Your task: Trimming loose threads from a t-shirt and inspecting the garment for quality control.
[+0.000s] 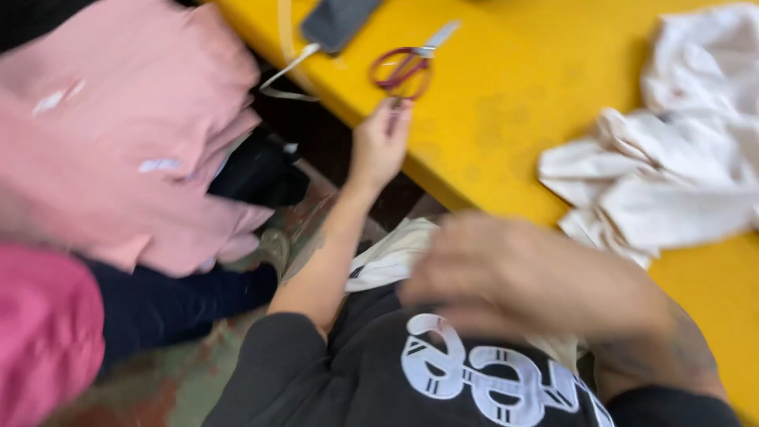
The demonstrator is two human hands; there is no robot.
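Observation:
My left hand [379, 142] reaches up to the near edge of the yellow table [506, 111]. Its fingertips are at the lower handle loop of the red-handled scissors [407, 67], which lie flat on the table with the blades pointing away to the right. The fingers are loosely extended and hold nothing. My right hand [514, 277] is blurred, close to my chest, above a piece of cream cloth [391, 253] that lies in my lap. Whether it grips the cloth cannot be told. I wear a dark printed shirt.
A dark phone [336, 20] with a white cable [285, 71] lies at the table's far edge. A heap of cream cloth [672, 174] covers the table's right side. Pink garments [118, 134] fill the left, with someone's dark trousers and shoe [273, 247] below.

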